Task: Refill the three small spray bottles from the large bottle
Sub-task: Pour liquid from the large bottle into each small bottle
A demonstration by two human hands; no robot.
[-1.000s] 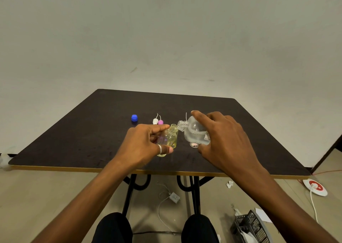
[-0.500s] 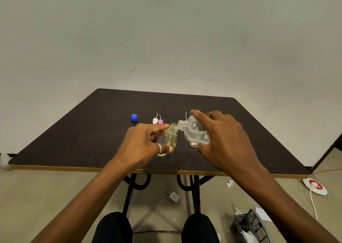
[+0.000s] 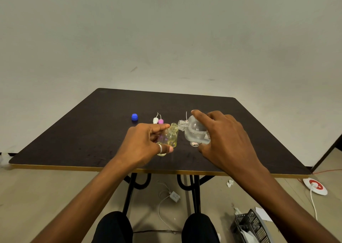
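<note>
My right hand (image 3: pixel 224 141) grips the large clear bottle (image 3: pixel 194 131), tipped to the left so its open neck meets the mouth of a small yellowish bottle (image 3: pixel 171 136). My left hand (image 3: pixel 146 142) holds that small bottle tilted over the dark table (image 3: pixel 83 135). Another small bottle base (image 3: pixel 194 144) shows under the large bottle, mostly hidden. A white spray top (image 3: pixel 155 120) and a pink spray top (image 3: pixel 160 121) lie behind my left hand. Behind the large bottle's neck a thin white tube (image 3: pixel 186 115) sticks up.
A blue cap (image 3: pixel 134 117) lies on the table to the far left of the spray tops. The table's front edge (image 3: pixel 74 167) runs just under my wrists. On the floor lie a cable, a white round plug board (image 3: pixel 315 185) and a dark basket (image 3: pixel 249 226).
</note>
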